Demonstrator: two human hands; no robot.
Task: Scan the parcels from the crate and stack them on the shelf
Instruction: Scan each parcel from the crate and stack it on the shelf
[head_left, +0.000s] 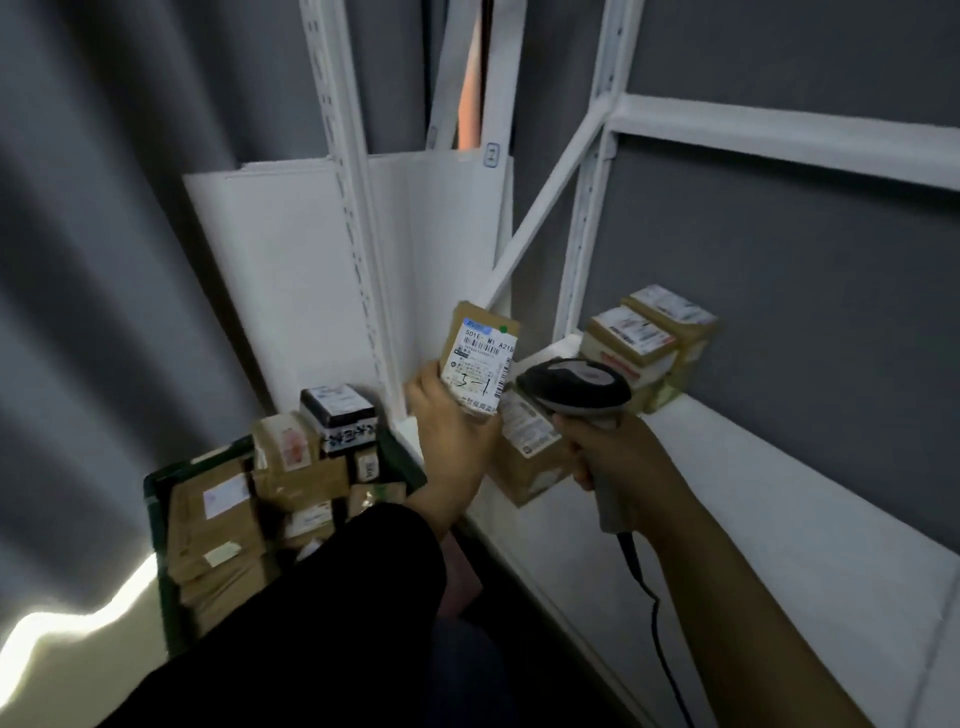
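My left hand (451, 431) grips a small brown parcel (480, 358) from below, its white label facing me. My right hand (618, 457) holds a grey barcode scanner (576, 387) by the handle, its head just right of the held parcel and over the shelf (753, 509). On the shelf lie a brown box (530, 452) under the scanner and a stack of labelled parcels (649, 343) at the back corner. The dark green crate (156, 499) at lower left holds several brown parcels (218, 514) and a black-and-white box (337, 415).
White shelf uprights (353, 208) and a diagonal brace (545, 208) frame the shelf. A white panel (270, 291) leans behind the crate. Grey curtain hangs on the left; a grey wall backs the shelf. The scanner cable (660, 639) trails down over the shelf's front.
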